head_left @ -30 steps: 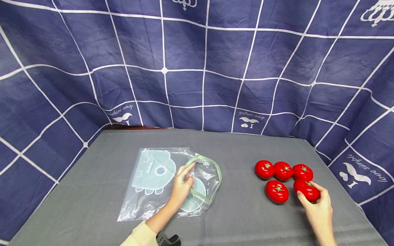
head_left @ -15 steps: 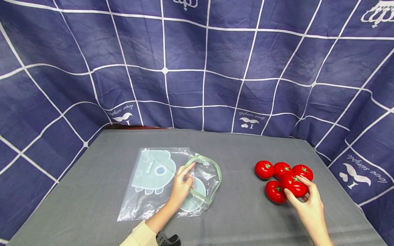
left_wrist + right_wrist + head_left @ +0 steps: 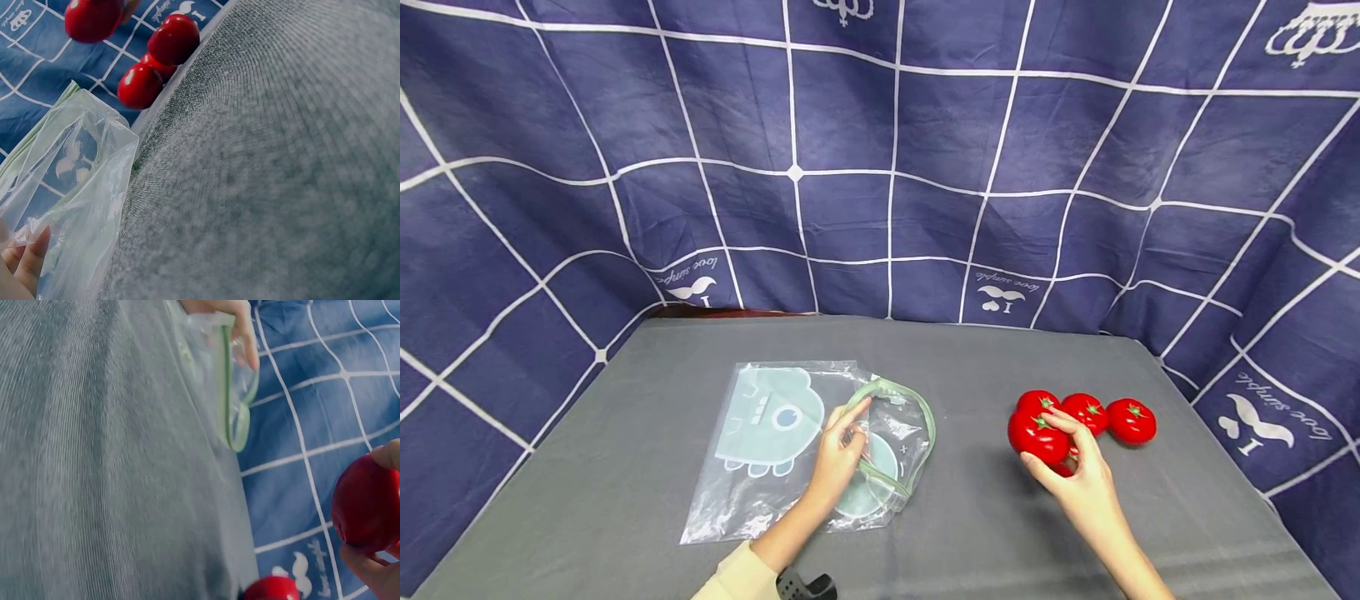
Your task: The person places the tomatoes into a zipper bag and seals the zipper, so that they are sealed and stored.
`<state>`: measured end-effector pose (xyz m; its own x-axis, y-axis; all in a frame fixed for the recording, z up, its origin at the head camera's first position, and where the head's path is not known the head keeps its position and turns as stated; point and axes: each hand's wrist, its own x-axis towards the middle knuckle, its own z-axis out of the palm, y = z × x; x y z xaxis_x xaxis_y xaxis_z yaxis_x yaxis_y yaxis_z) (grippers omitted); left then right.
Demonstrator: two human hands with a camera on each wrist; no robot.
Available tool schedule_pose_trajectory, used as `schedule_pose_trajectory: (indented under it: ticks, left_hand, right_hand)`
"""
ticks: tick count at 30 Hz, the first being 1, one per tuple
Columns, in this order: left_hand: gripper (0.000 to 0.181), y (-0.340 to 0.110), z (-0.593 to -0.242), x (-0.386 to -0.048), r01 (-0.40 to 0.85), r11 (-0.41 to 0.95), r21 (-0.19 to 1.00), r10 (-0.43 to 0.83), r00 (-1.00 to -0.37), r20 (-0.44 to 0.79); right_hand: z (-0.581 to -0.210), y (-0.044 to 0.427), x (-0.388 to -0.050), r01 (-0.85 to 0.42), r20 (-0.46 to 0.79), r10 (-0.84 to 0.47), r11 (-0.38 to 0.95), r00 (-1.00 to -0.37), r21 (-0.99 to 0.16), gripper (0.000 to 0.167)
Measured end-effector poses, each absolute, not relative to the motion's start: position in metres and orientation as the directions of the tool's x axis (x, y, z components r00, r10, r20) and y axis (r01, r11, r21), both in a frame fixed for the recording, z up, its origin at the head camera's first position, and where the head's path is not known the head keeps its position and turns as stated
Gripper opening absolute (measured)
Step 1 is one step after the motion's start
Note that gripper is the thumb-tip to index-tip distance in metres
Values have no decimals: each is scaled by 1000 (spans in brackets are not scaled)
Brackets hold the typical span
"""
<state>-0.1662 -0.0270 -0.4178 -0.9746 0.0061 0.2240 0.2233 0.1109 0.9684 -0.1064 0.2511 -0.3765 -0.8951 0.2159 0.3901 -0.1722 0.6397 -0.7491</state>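
The right hand (image 3: 1078,473) is clamped on a shiny red tomato (image 3: 1037,435), with the thumb on the near side and fingers on the far side. The tomato has a green star on top. It is held up above the desk (image 3: 977,533), on the right side. In the left wrist view it hangs apart from the other tomatoes.

3 more tomatoes sit behind it in a row: the left tomato (image 3: 1039,401) is partly covered by the held tomato, the middle tomato (image 3: 1086,412) is next to it, and the right tomato (image 3: 1131,422) is at the end. Under the right hand a bit of red (image 3: 1062,470) peeks out. It is probably 1 more tomato, but most of it is hidden.

The left hand (image 3: 838,454) pinches the plastic at the mouth of a clear bag (image 3: 767,425), with 1 finger pointing along the rim. The bag lies on the desk, left of the tomatoes. It has a pale blue monster picture (image 3: 786,417) and a green strip (image 3: 895,387) around its mouth, which gapes to the right. A pale sleeve (image 3: 741,575) and a black band (image 3: 805,586) show at the near edge. A blue cloth (image 3: 955,125) with white lines hangs at the far side.
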Motion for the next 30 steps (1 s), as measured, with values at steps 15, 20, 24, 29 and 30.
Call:
schedule_pose_trajectory:
  ticks: [15,20,24,29,30]
  left_hand:
    - [48,-26,-419,-166,239,121,963,-4,-970,242]
    - [48,-26,-419,-166,228,135,964,-9,-973,231]
    - [49,-26,-419,-167,239,134,962,-6,-970,242]
    - [49,-26,-421,-168,242,129,962,-10,-969,246]
    - [49,-26,-426,-170,256,131,958,-14,-966,260]
  right_hand:
    - [-393,201,-134,-264,330,55,484,-943,-834,50]
    - [-404,182,-147,-280,333,52,433,-941,-857,49]
    - [-412,169,-157,-265,310,51,402,-949,-877,49]
    - [-422,154,-172,-254,297,47,405,-954,-878,51]
    - [-424,151,-175,-255,299,46,410,-953,-876,51]
